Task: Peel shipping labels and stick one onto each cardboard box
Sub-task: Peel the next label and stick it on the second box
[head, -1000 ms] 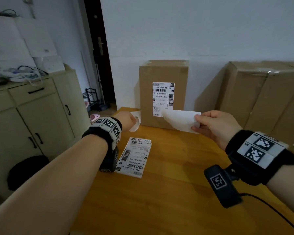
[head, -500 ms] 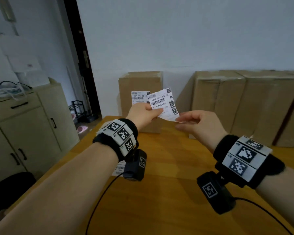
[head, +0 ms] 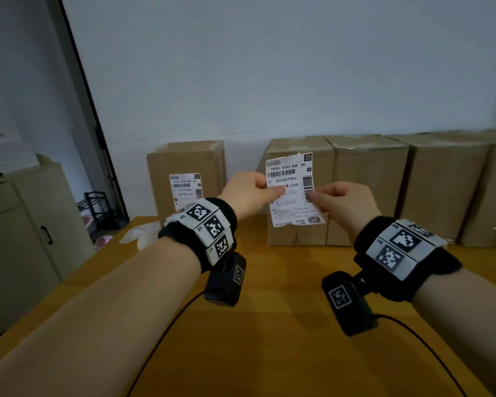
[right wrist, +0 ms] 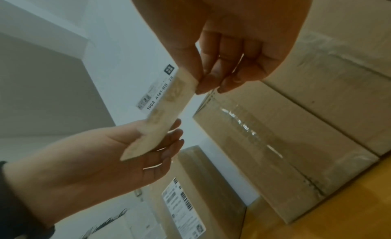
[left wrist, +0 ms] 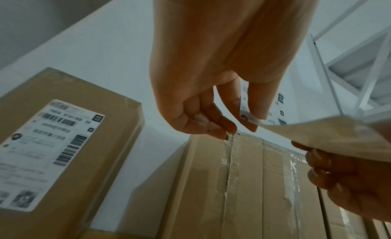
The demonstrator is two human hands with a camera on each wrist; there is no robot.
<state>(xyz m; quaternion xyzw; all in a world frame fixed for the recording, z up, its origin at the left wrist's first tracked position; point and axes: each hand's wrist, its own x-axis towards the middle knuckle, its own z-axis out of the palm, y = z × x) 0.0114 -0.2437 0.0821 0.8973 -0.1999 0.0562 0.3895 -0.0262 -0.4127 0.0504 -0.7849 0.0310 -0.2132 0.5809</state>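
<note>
Standing at far left: a pale cabinet (head: pixel 26 224) beside the bench (head: pixel 269 325).
Left box: a cardboard box (head: pixel 184 159) upright at the bench's back edge, a shipping label (head: pixel 186 190) stuck on its front face.
Backing scraps: white paper (head: pixel 138 234) lying on the bench just left of that box.
Left hand (head: pixel 248 193): thumb and fingers pinch the left edge of a loose label.
Loose label (head: pixel 292 190): held upright in the air between both hands, printed side toward the person, in front of the second box (head: pixel 298 233), whose front is bare.
Right hand (head: pixel 341 203): pinches the label's right edge.
Further right: more plain boxes (head: pixel 441 181) in a row against the wall.
</note>
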